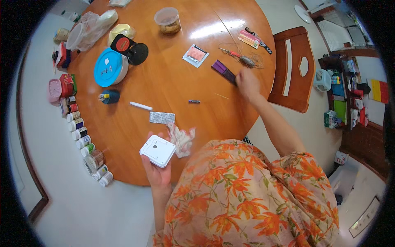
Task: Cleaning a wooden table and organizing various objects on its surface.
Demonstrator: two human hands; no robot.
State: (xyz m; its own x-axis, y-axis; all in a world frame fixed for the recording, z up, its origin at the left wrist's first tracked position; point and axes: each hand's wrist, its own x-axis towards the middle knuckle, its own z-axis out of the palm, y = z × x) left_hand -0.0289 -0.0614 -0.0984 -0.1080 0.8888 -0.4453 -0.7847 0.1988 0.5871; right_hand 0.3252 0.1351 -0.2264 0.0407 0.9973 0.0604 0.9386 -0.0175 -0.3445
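My left hand (159,173) holds a small white square plastic device (158,151) near the table's front edge, its back facing up. A crumpled cloth (182,140) lies just beside it, with a silver blister pack (162,117) and a white pen (141,106) beyond. My right hand (247,82) is curled at the near end of a dark purple case (224,71) on the table's right; its fingertips are hidden, so I cannot tell if it grips the case. A small battery (194,101) lies between the hands.
On the round wooden table (172,80) stand a blue-lidded bowl (108,68), a black phone stand (129,49), a clear tub (167,21) and a dark pen holder (110,96). Several bottles (80,132) line the left edge. Tangled string (247,61) lies past my right hand, near a wooden chair (293,69).
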